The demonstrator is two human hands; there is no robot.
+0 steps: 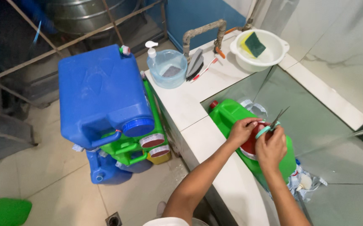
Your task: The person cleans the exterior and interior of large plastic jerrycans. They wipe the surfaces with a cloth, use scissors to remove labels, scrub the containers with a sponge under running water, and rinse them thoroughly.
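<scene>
— While the white tiled counter (181,104) fills the middle, what stands left of it?

— A big blue jerrycan (102,90) stacked on green jerrycans (127,148) on the floor.

— And the one being handled?

— A green jerrycan (231,115) lies tilted in the basin (315,121), leaning against the counter edge, with its red cap (250,144) facing up.

— What do the hands do?

— The left hand (242,129) grips the red cap's rim. The right hand (271,148) is clenched around teal-handled scissors (273,123), blades pointing up and away, just over the cap.

— Smaller things?

— A white bowl (269,56) with a sponge (253,44), a clear blue tub (167,69), a brush (195,64).
</scene>
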